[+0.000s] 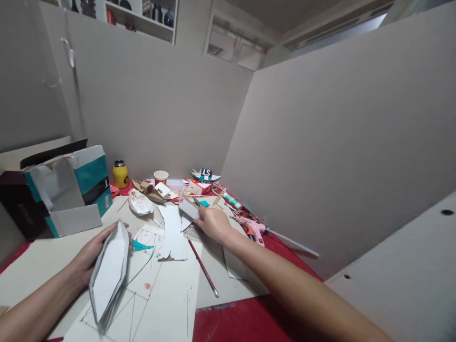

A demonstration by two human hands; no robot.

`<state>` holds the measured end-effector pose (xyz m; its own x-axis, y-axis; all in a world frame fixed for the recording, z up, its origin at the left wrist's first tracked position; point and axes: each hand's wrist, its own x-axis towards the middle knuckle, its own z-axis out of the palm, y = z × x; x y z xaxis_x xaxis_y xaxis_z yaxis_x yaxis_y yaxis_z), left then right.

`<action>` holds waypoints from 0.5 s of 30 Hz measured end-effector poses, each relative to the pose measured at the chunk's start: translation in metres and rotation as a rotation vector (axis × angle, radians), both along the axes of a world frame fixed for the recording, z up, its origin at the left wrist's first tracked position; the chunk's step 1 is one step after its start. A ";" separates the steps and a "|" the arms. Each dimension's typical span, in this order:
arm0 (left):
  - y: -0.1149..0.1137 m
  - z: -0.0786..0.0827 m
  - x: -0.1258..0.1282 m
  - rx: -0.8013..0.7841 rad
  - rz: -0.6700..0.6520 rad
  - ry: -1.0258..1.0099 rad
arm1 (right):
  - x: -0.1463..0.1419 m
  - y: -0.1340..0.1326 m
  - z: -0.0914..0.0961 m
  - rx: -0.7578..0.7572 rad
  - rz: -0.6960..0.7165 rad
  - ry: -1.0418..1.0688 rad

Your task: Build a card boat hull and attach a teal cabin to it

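Note:
My left hand is closed around the side of a white boat-shaped cardboard hull, which has pointed ends and low grey sides. It is tilted upright above a drawn-on white sheet. My right hand reaches across the middle of the table, its fingers bent at the edge of a small white card piece with red print. A thin grey tool lies right by these fingertips, partly hidden. Below is a larger white card strip with one torn end. Teal scraps lie beside the hull.
A red pencil lies right of the strip. A pink glue gun rests farther right. At the back stand a cut cardboard box, a yellow bottle, a paper cup and a small model boat. Grey panels enclose the table.

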<state>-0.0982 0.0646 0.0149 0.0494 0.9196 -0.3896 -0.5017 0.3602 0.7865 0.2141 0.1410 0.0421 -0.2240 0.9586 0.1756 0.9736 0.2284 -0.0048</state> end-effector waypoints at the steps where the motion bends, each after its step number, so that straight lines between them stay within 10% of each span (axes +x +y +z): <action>1: 0.000 0.000 0.000 0.009 -0.004 -0.004 | -0.006 0.005 -0.002 -0.004 -0.001 -0.005; 8: 0.000 0.000 0.001 0.052 -0.045 -0.047 | -0.015 0.016 -0.003 -0.005 -0.008 0.024; 15: -0.001 -0.001 0.001 0.076 -0.082 -0.099 | -0.037 -0.033 0.012 0.023 0.234 0.173</action>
